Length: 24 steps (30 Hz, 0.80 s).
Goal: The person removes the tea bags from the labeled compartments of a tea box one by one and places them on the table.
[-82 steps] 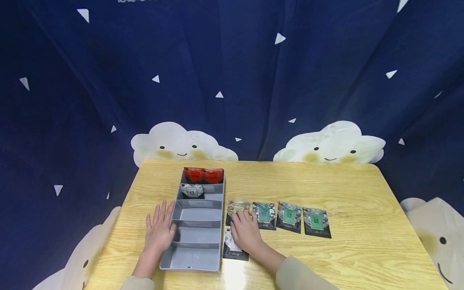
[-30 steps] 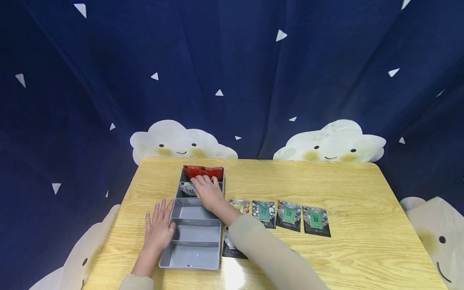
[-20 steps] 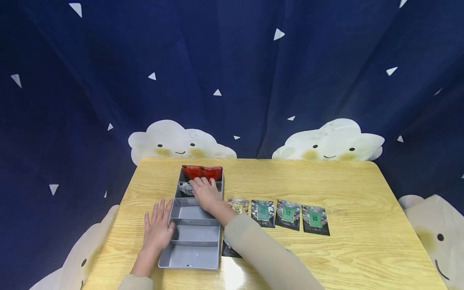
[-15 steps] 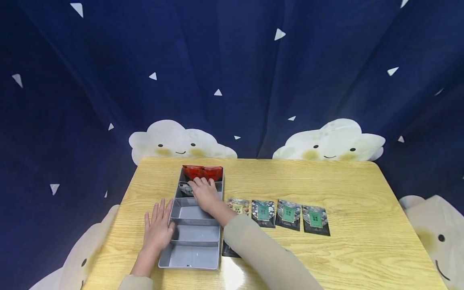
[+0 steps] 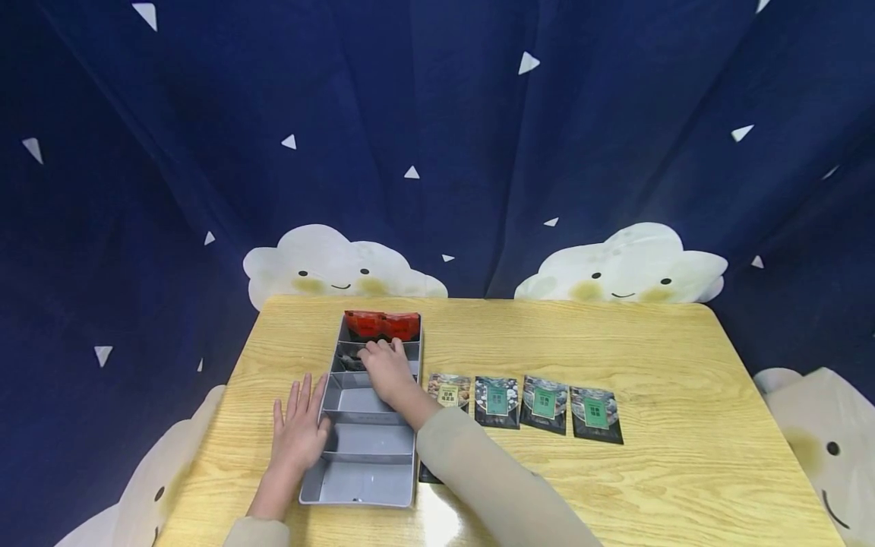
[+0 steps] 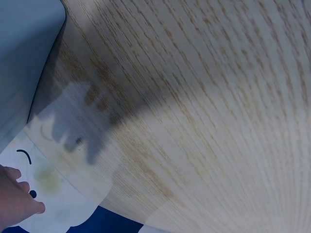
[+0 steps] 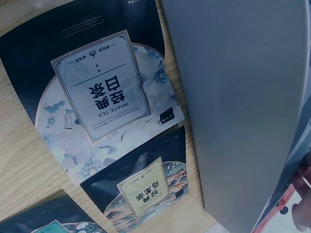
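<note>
Moved: our right hand (image 5: 388, 371), from the oolong (image 5: 447, 391) into the box (image 5: 365, 485), second slot from the far end. Head: its fingers bend there, a dark sachet (image 5: 352, 362) just left of them, likely being seated; grip, we can't tell. Left hand (image 5: 298, 429), straight-fingered, holding nothing, at the box's side, probably steadying it. Left wrist: box, table (image 6: 218, 121). Right wrist: white tea (image 7: 104, 94) lies flat below our right forearm (image 5: 478, 463), likely for short reach.

Left hand (image 5: 299, 433) has straight fingers, right hand (image 5: 388, 371) bent ones.
</note>
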Motion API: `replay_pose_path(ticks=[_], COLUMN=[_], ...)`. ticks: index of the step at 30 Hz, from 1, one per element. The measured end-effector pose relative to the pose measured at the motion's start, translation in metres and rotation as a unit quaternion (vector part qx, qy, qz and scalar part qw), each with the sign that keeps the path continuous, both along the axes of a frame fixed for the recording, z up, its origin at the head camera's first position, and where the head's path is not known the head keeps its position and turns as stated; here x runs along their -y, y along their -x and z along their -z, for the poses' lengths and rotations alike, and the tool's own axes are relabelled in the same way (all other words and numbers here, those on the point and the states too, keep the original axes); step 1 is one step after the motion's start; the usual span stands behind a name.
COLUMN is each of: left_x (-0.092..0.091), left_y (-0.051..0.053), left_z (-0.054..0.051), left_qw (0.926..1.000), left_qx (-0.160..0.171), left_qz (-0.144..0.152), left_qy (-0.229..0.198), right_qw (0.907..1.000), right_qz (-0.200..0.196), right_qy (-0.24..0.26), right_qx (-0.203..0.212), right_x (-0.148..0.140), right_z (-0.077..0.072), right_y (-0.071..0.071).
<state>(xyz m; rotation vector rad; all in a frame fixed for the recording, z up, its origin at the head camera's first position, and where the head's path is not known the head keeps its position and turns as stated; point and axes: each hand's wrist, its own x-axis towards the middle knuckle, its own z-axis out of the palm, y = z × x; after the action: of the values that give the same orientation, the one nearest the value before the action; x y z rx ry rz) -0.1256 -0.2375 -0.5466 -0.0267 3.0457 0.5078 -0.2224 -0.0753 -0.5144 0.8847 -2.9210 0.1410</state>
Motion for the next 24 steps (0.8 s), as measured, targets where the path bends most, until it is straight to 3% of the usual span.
replay_pose_path(ticks=[7,16,24], left_x=[0.000,-0.001,0.000], left_y=[0.001,0.002,0.001], left_z=[0.001,0.002,0.001], left_qw=[1.0000,1.0000,1.0000], left_qx=[0.003,0.002,0.005], left_qz=[-0.001,-0.004,-0.003], left_qy=[0.002,-0.001,-0.006], right_qw=[0.9989,0.9976,0.9898], right_qz=[-0.002,-0.014,-0.040], right_qy=[0.001,0.017,0.040], right_qx=[-0.047,-0.065,-0.131], right_x=[-0.003,-0.008,-0.015], right_z=[0.003,0.007,0.001], right_y=[0.000,-0.001,-0.002])
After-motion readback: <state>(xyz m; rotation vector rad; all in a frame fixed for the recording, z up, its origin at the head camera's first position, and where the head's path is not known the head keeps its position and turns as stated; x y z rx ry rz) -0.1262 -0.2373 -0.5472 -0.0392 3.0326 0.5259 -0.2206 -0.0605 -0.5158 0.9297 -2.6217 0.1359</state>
